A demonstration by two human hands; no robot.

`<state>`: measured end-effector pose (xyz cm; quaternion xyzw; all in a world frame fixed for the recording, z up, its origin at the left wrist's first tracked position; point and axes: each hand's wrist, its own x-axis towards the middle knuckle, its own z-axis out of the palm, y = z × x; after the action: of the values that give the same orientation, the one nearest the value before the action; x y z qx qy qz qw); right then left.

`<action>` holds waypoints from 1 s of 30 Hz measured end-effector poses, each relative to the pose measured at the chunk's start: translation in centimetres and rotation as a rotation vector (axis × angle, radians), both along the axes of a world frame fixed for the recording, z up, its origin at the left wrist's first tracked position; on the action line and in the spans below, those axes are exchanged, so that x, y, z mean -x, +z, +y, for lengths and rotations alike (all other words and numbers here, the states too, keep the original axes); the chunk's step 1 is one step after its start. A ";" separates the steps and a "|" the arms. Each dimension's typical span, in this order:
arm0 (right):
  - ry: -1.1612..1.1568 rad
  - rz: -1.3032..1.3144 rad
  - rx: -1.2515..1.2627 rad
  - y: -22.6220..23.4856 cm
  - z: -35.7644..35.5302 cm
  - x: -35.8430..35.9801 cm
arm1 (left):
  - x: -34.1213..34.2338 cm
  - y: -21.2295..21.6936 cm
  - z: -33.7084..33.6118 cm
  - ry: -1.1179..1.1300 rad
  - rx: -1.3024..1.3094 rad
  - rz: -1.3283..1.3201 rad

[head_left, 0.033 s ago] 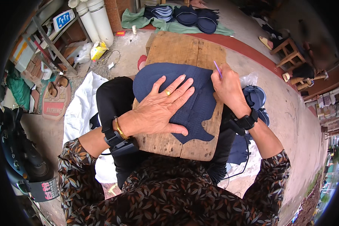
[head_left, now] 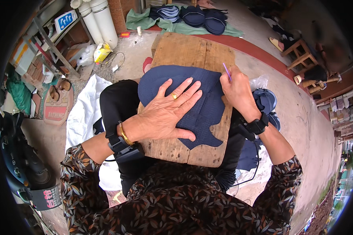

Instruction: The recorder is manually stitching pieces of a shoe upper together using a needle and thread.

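A navy-blue textured fabric piece [head_left: 202, 113], rounded at the far left and notched at the near right, lies flat on a wooden board [head_left: 176, 49]. My left hand [head_left: 166, 111] presses down on it with fingers spread, a gold ring on one of them. At the fabric's right edge, my right hand [head_left: 239, 88] is closed in a pinch around a slim purple stick [head_left: 226, 70], pen-like in shape. The stick's upper end points up and left; its lower end is hidden by my fingers.
Dark blue fabric pieces [head_left: 193, 16] lie on a green cloth beyond the board, and more stacked pieces [head_left: 264, 100] sit to its right. White sheeting [head_left: 84, 113] spreads by my left leg. A wooden stool [head_left: 300, 55] stands far right, a motor scooter [head_left: 31, 160] at left.
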<state>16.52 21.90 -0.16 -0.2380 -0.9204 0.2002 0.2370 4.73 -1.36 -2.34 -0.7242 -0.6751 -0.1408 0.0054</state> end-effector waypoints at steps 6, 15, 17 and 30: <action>-0.016 0.008 0.024 0.2 -0.3 0.1 | 0.0 -0.3 -0.2 0.006 0.001 0.000; 0.269 -0.054 -0.029 6.0 0.3 -3.6 | 4.0 3.2 -0.2 -0.185 0.218 0.008; 0.328 -0.078 -0.049 6.9 0.1 -4.6 | 4.9 3.6 -0.9 -0.185 0.160 0.022; 0.686 -0.100 -0.142 4.7 -2.8 -0.7 | 3.6 -0.9 -3.3 0.207 0.062 -0.005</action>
<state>17.19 19.15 4.54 0.0924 -0.9688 0.1917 0.1268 1.10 -4.66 -3.20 -0.6502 -0.7502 -0.1204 -0.0040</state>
